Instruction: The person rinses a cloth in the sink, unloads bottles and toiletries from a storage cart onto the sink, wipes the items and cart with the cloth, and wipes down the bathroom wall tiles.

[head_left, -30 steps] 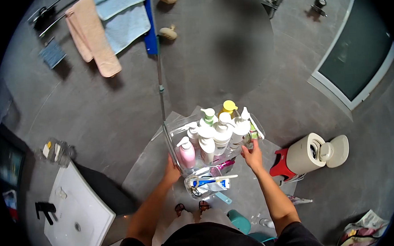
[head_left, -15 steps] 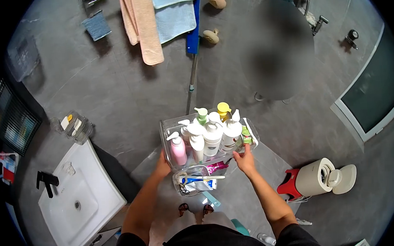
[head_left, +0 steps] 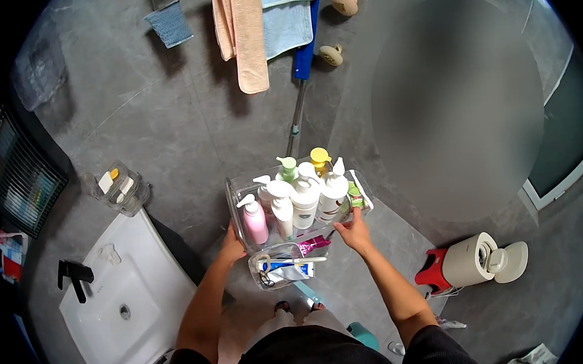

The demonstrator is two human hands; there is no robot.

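A clear plastic bin [head_left: 239, 185] full of pump bottles is held up in front of my body. My left hand [head_left: 231, 244] grips its left end, with the fingers partly hidden. At its right front corner my right hand [head_left: 353, 231] holds on, thumb showing. Inside stand a pink bottle [head_left: 255, 222], several white pump bottles, one with a green pump [head_left: 287, 168] and one with a yellow top [head_left: 320, 157]. A smaller clear container [head_left: 258, 277] with tubes, a white stick and a magenta packet [head_left: 313, 244] sits against the bin's near side.
A white sink [head_left: 153, 308] with a black faucet [head_left: 76, 277] is at left, a clear soap holder [head_left: 134, 198] behind it. Towels [head_left: 251, 46] hang ahead. To the right is a cream and red appliance [head_left: 464, 262]; a blurred patch covers the upper right.
The view has swung left, so the sink, towels and appliance sit farther right. Both hands keep hold of the bin, which appears slightly farther left in view.
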